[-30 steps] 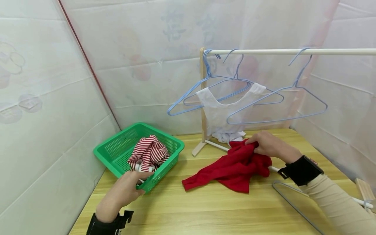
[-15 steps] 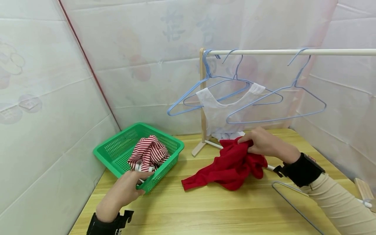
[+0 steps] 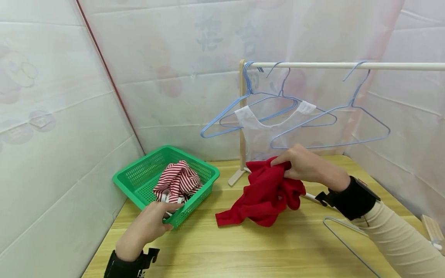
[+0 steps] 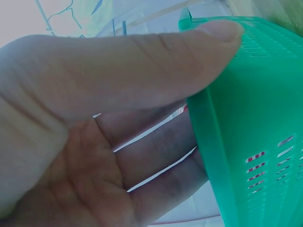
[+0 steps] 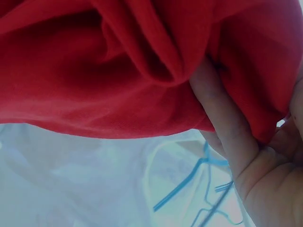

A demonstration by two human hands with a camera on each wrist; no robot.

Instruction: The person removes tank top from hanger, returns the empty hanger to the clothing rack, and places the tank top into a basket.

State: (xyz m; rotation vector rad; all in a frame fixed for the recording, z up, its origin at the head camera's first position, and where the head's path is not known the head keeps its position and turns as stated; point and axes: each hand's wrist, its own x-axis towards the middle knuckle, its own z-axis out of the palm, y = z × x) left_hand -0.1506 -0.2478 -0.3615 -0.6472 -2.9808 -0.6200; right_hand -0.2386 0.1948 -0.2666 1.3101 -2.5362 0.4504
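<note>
My left hand (image 3: 147, 227) grips the near rim of a green plastic basket (image 3: 205, 193). The left wrist view shows the thumb on the outside of the basket wall (image 4: 255, 104) and the other fingers behind it. Inside the basket lies a crumpled red-and-white striped garment (image 3: 178, 180). My right hand (image 3: 306, 164) pinches a bunched red garment (image 3: 264, 197), lifting its upper part while a sleeve-like end rests on the table. In the right wrist view, folds of the red cloth (image 5: 118, 94) hide some fingertips.
A rack with a white rail (image 3: 320, 66) stands behind, bearing several blue wire hangers (image 3: 226, 106). A white sleeveless top (image 3: 259, 135) hangs on one of them. Another hanger (image 3: 347, 243) lies on the wooden table (image 3: 243, 255) at right. Fabric walls enclose the back and sides.
My right hand has moved left and slightly up, drawing the red garment along and bunching it more. The left hand keeps its grip on the basket. The head view has shifted slightly.
</note>
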